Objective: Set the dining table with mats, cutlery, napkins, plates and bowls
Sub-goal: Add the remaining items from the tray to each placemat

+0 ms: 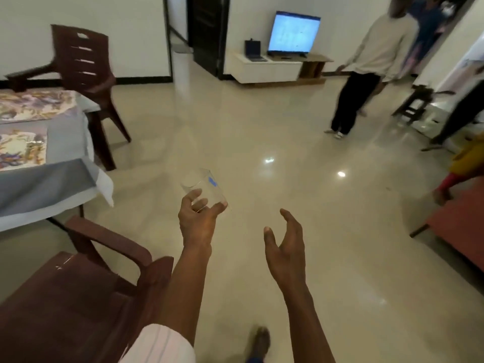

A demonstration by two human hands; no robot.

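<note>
Over floor (288, 142), left hand (197, 223) around glass (203, 185)

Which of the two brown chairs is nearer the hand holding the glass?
The brown chair at bottom left, close beside the left hand; the other chair stands past the table.

Left hand (199, 226) grips a clear glass (203, 188) above the floor (262, 113). Right hand (285, 247) alongside, fingers loosely spread. Two floral mats (34, 103) lie on the tabletop (65, 142) near its right edge
</note>
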